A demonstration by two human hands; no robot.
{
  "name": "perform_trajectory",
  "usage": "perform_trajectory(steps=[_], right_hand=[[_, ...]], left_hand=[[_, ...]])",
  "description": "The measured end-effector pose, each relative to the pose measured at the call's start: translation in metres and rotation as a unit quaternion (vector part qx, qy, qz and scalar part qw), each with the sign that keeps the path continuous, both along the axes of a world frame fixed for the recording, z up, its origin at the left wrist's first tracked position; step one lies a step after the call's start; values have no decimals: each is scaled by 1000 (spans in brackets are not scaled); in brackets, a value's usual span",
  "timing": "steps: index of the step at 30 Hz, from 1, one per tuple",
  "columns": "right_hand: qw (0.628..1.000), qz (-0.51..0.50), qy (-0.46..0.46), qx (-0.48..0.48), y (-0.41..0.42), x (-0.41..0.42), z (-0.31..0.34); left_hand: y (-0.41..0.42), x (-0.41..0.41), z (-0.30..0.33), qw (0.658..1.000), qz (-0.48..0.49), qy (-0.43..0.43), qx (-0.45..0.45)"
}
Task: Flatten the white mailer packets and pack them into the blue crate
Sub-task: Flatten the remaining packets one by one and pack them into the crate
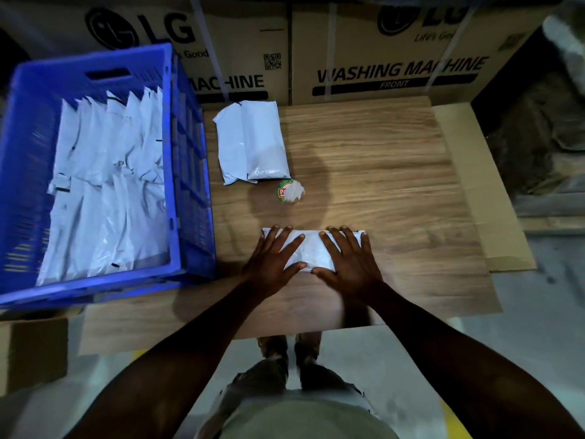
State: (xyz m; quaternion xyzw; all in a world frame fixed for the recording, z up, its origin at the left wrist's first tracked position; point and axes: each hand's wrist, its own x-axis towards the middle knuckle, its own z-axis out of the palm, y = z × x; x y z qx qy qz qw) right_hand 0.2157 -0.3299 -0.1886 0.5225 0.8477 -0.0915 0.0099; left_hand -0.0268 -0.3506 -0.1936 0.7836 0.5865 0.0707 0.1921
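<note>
Both hands, left hand and right hand, press flat-fingered, gripping nothing, on the white plastic mailer packet lying crosswise at lower centre, the blue plastic crate at left, nearer the left hand.

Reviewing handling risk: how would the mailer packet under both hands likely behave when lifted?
The mailer packet looks soft and puffy, so it probably sags. Its glossy film may be slippery. Both the left hand and right hand press it flat, suggesting it springs back.
</note>
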Motion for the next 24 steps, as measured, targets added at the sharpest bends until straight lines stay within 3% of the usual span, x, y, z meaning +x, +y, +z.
perform_trajectory(steps=[12,24], right_hand=[[973,-85,116,181,-8,-7,98],[949,-135,211,194,-22,-161,167]], left_hand=[[41,-16,133,973,-125,20,190],[40,-151,248,957,-150,38,246]])
